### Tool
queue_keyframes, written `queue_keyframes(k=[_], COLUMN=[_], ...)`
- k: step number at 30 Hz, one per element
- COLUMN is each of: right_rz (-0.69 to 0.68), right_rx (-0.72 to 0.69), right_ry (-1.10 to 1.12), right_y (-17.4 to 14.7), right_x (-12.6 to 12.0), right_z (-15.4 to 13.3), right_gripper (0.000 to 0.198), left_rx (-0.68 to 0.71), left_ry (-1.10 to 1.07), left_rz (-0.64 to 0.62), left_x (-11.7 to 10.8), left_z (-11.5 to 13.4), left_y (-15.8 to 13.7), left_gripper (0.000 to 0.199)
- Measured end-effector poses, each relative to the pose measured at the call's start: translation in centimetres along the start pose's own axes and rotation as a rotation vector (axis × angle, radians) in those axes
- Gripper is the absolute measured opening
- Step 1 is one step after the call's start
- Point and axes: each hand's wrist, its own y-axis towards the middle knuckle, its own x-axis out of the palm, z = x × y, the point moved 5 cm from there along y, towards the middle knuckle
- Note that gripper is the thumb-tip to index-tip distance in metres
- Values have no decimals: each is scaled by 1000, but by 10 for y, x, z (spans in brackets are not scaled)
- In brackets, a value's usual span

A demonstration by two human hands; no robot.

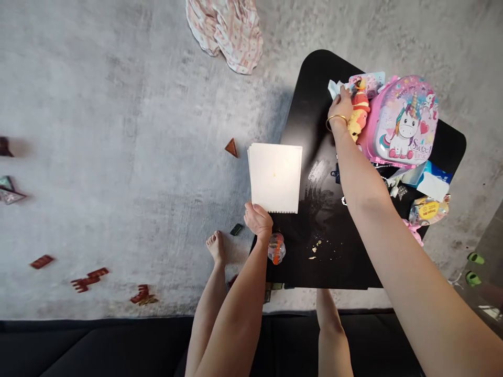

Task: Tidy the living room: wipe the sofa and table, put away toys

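My left hand (pixel 258 220) grips the lower left corner of a white spiral notepad (pixel 275 178), which juts out past the table's left edge. A small yellowish speck marks its page. At the far side of the black table, my right hand (pixel 341 106), with a gold bangle at the wrist, has its fingers closed on a crumpled white tissue (pixel 334 88). Right beside that hand lie yellow and orange soft toys (pixel 358 116). A clear container with orange in it (pixel 276 248) stands just below my left hand.
A pink unicorn case (pixel 406 123), a blue-and-white packet (pixel 434 179) and a yellow-labelled bag (pixel 428 209) crowd the right of the table (pixel 291 269). Crumbs (pixel 314 250) and a wet-looking smear mark its top. Pink striped cloth (pixel 233 34) and reddish-brown pieces (pixel 231 147) lie on the floor.
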Motion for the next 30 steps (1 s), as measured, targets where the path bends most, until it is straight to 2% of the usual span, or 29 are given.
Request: queue_keyframes(k=[3,5,8,12,14,15,17,20,22,24,26,30], right_rz=[32,-8,-105,-246,-317,-344,-357,-287,-274,-281,-286,-282], right_rx=[222,138,-24,-26,-10,-4,-1,28,139,217,190,13], right_ry=[-35,-5,19,-77,-122,-146,-184,-198,-223,-247,-245,-211], right_y=[-2,-25,-101,-233,-272,-277,-249,-142,-69,-30,-34,-105], right_x=[8,10,2,-13,-16,-16,-15,-12,-10,-10,-11,-20], right_z=[-5,-20,-44,-64,-69,-70,-68,-62,-59,-62,-73,-89], right_gripper=[57,58,52,56,58,59,60,64,67,69,68,66], left_rx=[-12,-23,-30,-19,-26,-37,-57,-64,-63,-57,-43,-48], left_ry=[-8,5,-7,-64,-31,10,91,137,148,157,154,120], left_rz=[-3,4,19,45,43,37,22,19,18,9,5,-2], left_x=[2,3,4,3,3,4,4,5,5,6,5,3], left_z=[-4,-6,-5,-2,0,0,1,1,-1,-2,-2,1], left_y=[1,1,0,-3,-4,-5,-6,-5,-4,-3,-2,-1], left_gripper=[27,30,32,30,32,34,38,40,40,41,42,42])
